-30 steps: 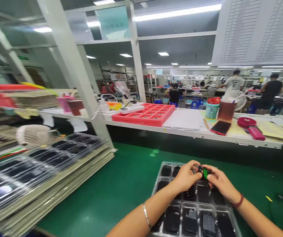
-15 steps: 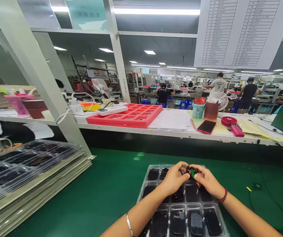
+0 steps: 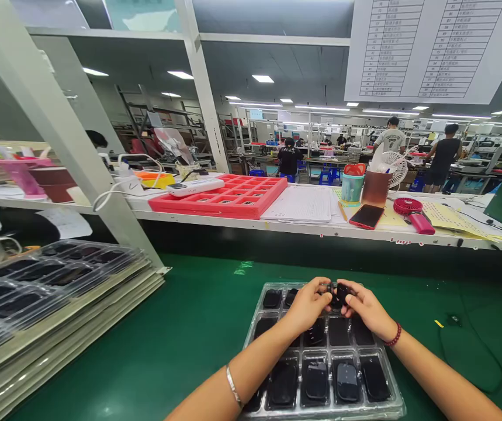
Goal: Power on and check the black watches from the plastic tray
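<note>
Above the far part of a clear plastic tray (image 3: 397,403), my left hand (image 3: 312,301) pinches a small dark piece (image 3: 331,290) whose kind I cannot make out. Close beside it, my right hand (image 3: 364,304) grips a small black rectangular part (image 3: 342,292) between thumb and fingers. The two pieces are held almost together; whether they touch I cannot tell. Black rounded-rectangular pieces (image 3: 347,381) lie in the tray's compartments, some hidden under my hands and forearms.
Stacked trays (image 3: 62,278) with dark pieces stand at the left on the green table (image 3: 176,345). A white shelf (image 3: 294,229) along the back bears a red compartment tray (image 3: 251,213), papers (image 3: 298,203), a phone (image 3: 367,216) and a pink fan (image 3: 408,206). A thin cable (image 3: 474,377) lies at right.
The part in my right hand has turned: a green face showed before, a black one shows now. My hands stay close together over the tray. The whole view has shifted slightly.
</note>
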A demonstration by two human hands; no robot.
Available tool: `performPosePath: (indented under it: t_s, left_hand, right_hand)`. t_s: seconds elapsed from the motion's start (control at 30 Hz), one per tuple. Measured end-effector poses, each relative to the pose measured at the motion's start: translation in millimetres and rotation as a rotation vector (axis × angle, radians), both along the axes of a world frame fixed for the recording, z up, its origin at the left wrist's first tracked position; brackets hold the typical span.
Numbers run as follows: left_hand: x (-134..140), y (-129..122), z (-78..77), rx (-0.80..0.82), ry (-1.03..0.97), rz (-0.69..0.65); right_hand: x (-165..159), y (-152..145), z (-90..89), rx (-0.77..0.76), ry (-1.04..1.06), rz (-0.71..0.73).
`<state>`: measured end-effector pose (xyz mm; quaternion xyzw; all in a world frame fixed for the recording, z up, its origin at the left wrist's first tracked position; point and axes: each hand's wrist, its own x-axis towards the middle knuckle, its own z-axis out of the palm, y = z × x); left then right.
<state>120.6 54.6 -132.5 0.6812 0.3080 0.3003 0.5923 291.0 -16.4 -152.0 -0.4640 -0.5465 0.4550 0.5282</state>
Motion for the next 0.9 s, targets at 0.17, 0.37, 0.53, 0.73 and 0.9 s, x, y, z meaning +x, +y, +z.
performPosePath:
  t_s: [0.17,0.37,0.53,0.73,0.9]
  left_hand:
    - [1,3,0.3,-0.034,-0.033,0.027]
    - [1,3,-0.6,0.046,-0.059,-0.008]
    - [-5,-6,9.4,0.36,0.146,0.072]
    - [-3,-32,12.5,0.787,0.33,-0.069]
    - [-5,-30,21.6,0.938,0.474,-0.065]
  right_hand:
    - [-1,1,3.6,-0.01,0.087,-0.028]
    - [-1,-1,3.9,0.017,0.01,0.028]
    - [-1,-4,11.2,0.062,-0.124,-0.019]
    - [11,-23,48.4,0.122,-0.988,-0.042]
    - [19,-41,54.6,-0.026,-1.286,0.023]
